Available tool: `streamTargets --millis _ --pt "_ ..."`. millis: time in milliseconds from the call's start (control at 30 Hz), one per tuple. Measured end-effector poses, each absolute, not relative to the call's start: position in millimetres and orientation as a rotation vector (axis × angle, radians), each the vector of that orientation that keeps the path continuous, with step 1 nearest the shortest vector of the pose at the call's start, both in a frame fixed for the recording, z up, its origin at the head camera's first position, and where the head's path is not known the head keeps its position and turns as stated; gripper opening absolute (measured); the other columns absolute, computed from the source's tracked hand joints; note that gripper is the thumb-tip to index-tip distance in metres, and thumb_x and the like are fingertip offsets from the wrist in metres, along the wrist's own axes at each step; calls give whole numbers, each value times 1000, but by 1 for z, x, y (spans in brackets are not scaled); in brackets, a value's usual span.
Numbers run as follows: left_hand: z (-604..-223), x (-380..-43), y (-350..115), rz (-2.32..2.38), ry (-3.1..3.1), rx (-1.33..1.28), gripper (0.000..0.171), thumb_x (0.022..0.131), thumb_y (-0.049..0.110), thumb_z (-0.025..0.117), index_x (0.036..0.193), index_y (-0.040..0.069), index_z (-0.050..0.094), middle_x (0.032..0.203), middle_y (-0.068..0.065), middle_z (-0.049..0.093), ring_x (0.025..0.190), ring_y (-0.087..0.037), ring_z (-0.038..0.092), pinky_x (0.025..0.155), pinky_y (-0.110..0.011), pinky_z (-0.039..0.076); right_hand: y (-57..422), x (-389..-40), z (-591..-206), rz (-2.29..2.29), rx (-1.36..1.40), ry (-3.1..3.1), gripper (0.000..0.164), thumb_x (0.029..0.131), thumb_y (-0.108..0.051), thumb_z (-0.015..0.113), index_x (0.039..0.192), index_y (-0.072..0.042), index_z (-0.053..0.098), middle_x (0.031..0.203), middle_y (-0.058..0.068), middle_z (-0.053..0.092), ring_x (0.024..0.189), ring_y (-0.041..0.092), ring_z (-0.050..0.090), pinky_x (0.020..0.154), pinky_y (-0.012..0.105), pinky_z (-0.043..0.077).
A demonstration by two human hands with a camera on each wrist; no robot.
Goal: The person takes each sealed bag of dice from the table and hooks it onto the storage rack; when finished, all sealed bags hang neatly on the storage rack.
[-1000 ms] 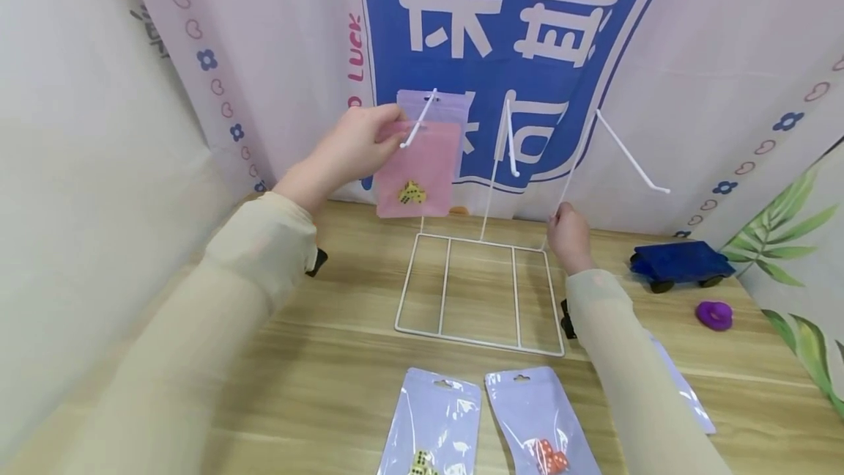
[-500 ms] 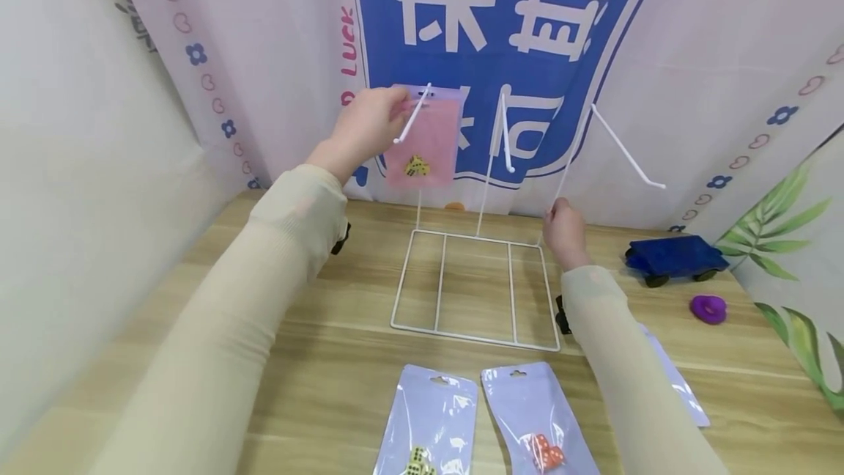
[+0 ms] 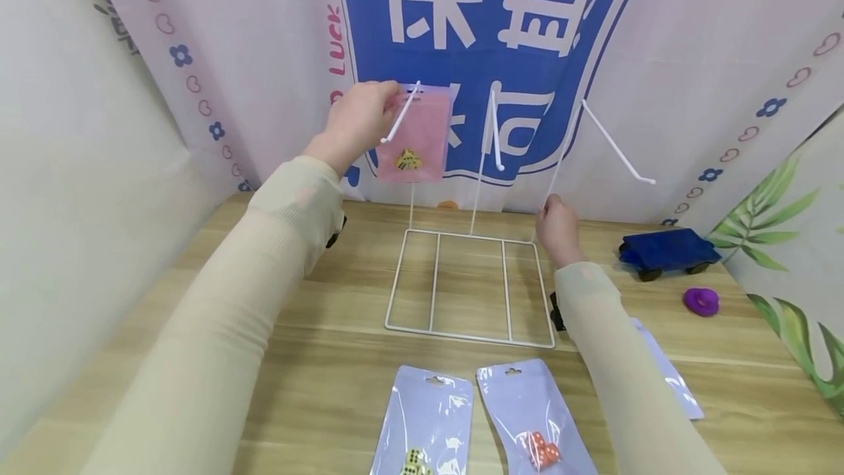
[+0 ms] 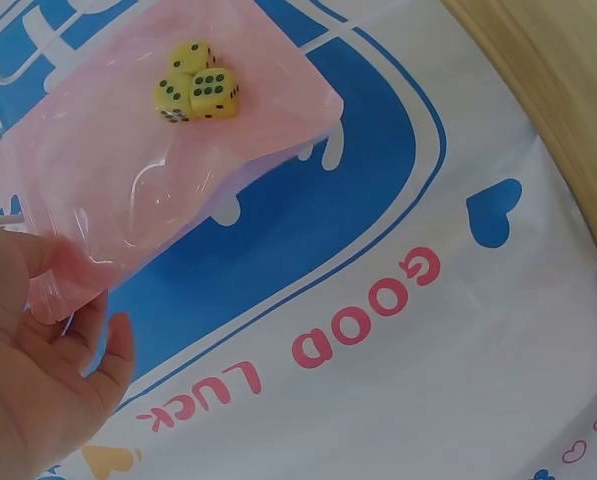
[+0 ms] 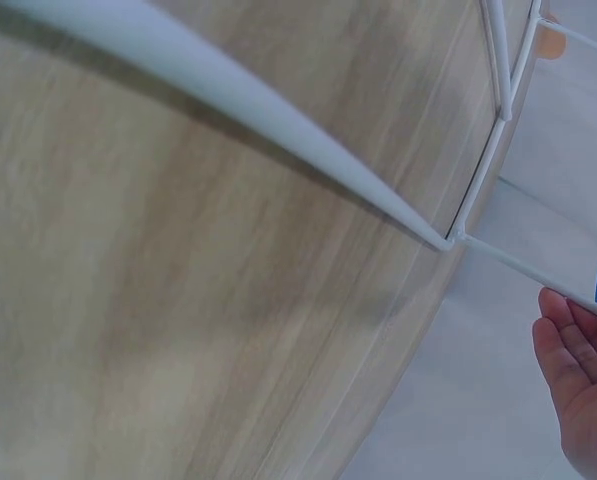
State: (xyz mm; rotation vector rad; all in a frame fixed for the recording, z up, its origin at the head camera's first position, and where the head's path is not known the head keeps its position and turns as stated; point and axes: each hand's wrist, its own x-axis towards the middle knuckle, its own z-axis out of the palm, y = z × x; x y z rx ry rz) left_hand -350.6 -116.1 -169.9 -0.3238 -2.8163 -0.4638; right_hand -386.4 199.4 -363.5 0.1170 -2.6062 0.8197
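Note:
In the head view my left hand (image 3: 363, 119) pinches the upper left corner of a translucent pink zip bag (image 3: 425, 127) with yellow dice (image 3: 409, 160) inside. The bag sits high on the rack's left hook (image 3: 401, 114), in front of a lilac bag (image 3: 443, 89) that it mostly covers. Thumb and fingers meet at the pink bag's corner in the left wrist view, beside its hanging hole. My right hand (image 3: 559, 232) grips the right upright of the white wire display rack (image 3: 471, 336); the right wrist view has its fingers (image 5: 568, 350) around that thin rod.
Two lilac bags lie in front of the rack, one with yellow dice (image 3: 431, 402) and one with red dice (image 3: 517, 402). Another lilac bag (image 3: 669, 372) is partly under the right sleeve. A blue toy cart (image 3: 669, 251) and a purple ring (image 3: 702, 301) are at right.
My left hand has raised the pink bag and moved it back along the left hook until it overlaps the lilac bag. My right hand keeps its grip on the upright.

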Motion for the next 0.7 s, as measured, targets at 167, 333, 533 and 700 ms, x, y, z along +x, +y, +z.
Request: streamTargets --millis 167,333,533,700 --pt "-168 -354 -113 -428 -2829 -308 31 97 14 39 124 9 51 113 -11 56 97 -24 49 86 -38 45 200 -387 -363 804 115 -2605 14 92 -4 47 93 9 51 83 28 59 78 43 57 71 49 46" --pt "-167 -354 -114 -421 -2845 -285 33 97 16 40 127 9 50 116 -12 55 100 -25 48 88 -39 44 198 -389 -365 804 99 -2607 14 92 -4 47 93 9 51 83 28 59 78 43 57 71 50 46" --pt "-166 -345 -118 -485 -2843 -231 40 95 25 45 131 10 44 124 -12 50 110 -27 47 94 -43 40 197 -389 -365 812 88 -2595 12 91 -3 48 91 9 51 82 28 58 78 43 57 71 50 46" --pt "-171 -330 -125 -526 -2779 -265 47 92 25 50 134 7 39 129 -14 45 117 -28 43 98 -43 36 199 -389 -365 825 76 -2606 13 92 -4 47 92 8 50 83 28 58 77 42 57 70 49 47"
